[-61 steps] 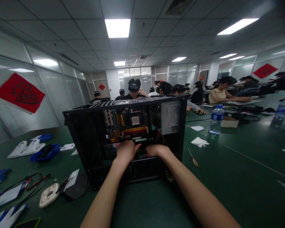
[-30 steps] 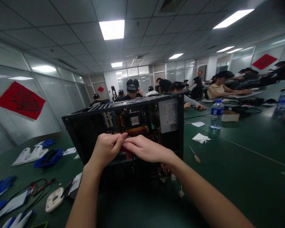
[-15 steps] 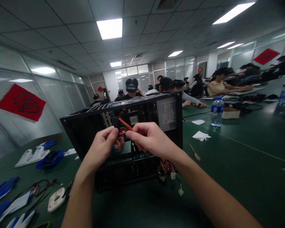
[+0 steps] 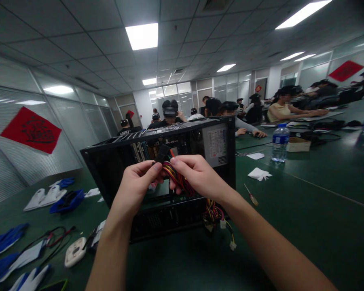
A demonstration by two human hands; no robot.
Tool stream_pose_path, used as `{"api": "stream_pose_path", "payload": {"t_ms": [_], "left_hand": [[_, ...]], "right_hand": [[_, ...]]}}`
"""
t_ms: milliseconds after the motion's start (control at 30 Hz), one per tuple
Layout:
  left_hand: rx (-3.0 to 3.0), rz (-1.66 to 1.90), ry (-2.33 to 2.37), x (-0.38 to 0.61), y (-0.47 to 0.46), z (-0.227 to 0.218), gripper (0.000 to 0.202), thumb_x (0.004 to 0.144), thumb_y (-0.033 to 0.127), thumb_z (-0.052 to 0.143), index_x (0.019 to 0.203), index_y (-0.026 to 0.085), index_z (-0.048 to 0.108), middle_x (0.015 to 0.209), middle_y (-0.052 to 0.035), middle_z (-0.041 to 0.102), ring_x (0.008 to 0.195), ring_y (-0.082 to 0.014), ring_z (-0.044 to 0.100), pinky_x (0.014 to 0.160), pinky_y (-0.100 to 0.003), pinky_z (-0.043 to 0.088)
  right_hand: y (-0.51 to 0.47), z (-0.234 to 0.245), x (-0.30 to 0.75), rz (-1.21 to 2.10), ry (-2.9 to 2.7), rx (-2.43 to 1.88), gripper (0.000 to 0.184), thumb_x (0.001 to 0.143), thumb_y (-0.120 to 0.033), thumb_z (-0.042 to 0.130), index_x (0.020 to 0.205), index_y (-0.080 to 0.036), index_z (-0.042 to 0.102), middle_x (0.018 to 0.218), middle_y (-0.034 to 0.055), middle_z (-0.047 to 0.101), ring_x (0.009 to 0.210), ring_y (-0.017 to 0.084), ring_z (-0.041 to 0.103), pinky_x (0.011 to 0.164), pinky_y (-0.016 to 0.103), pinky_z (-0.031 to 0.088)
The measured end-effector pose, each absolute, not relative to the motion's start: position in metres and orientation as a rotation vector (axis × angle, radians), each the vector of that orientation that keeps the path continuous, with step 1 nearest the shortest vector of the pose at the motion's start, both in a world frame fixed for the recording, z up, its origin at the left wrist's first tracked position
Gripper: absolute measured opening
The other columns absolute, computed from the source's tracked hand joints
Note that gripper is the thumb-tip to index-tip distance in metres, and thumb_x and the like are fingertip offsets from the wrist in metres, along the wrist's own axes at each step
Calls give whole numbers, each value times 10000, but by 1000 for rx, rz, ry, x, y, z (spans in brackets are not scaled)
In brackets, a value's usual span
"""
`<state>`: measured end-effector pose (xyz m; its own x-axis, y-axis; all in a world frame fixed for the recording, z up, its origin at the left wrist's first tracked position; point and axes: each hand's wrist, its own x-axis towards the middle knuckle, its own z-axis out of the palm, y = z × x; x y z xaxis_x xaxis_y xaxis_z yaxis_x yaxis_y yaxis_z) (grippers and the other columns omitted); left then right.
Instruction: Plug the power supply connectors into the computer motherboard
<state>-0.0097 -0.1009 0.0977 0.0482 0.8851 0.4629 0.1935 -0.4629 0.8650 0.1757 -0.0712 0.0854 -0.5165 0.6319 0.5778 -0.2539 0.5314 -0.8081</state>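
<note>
An open black computer case stands on the green table, its motherboard and grey power supply showing inside. Both my hands are raised in front of its opening. My left hand pinches a black connector at the end of a bundle of red, yellow and orange wires. My right hand is closed around that same bundle just below the connector. More coloured wires with white plugs hang out of the case onto the table.
A screwdriver, crumpled tissue and a water bottle lie right of the case. Blue and white gloves, cables and a white round device lie to the left. Other people sit at tables behind.
My hands came up out of the case's lower interior, pulling the wire bundle with them. The black connector now sits above my fingers, and more wires trail onto the table.
</note>
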Motion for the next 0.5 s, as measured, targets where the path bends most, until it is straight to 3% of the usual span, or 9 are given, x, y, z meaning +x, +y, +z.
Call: {"api": "stream_pose_path", "payload": {"t_ms": [300, 500], "left_hand": [[1530, 1587, 970, 7, -102, 93, 370, 743, 465, 814, 710, 114, 702, 671, -16, 617, 550, -86, 523, 554, -216, 442], [1529, 1634, 969, 12, -102, 89, 326, 787, 440, 781, 834, 123, 727, 694, -5, 606, 583, -90, 535, 563, -209, 453]], "right_hand": [[-68, 84, 175, 1117, -1790, -284, 413, 1009, -495, 465, 804, -159, 590, 651, 1, 630, 507, 102, 574, 489, 211, 453], [-69, 85, 175, 1021, -1824, -360, 414, 1015, -484, 456, 775, -168, 574, 659, 0, 624, 519, 106, 573, 454, 202, 422]]}}
